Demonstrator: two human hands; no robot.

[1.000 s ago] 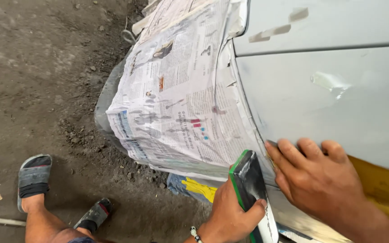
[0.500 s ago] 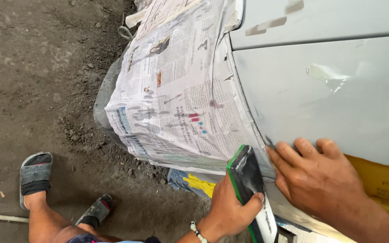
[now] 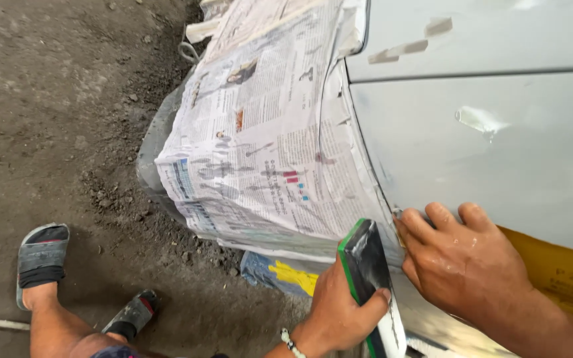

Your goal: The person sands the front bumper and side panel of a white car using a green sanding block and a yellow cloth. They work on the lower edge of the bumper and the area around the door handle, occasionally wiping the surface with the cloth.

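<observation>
While newspaper (image 3: pixel 266 146) masks the wheel, the left hand (image 3: pixel 339 311) grips a green-edged sanding block (image 3: pixel 366 272) at the grey car panel (image 3: pixel 492 152); the right hand (image 3: pixel 465 265) lies flat, fingers (image 3: pixel 432 222) spread, steadying.

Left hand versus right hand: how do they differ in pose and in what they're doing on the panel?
The left hand is curled shut around a green-edged black sanding block, held on edge; the right hand holds nothing. The right hand lies flat, fingers spread on the grey car panel; the left hand sits lower, beside the newspaper masking. Only the left wrist wears a beaded bracelet. Both look wet and work at the panel's edge.
</observation>
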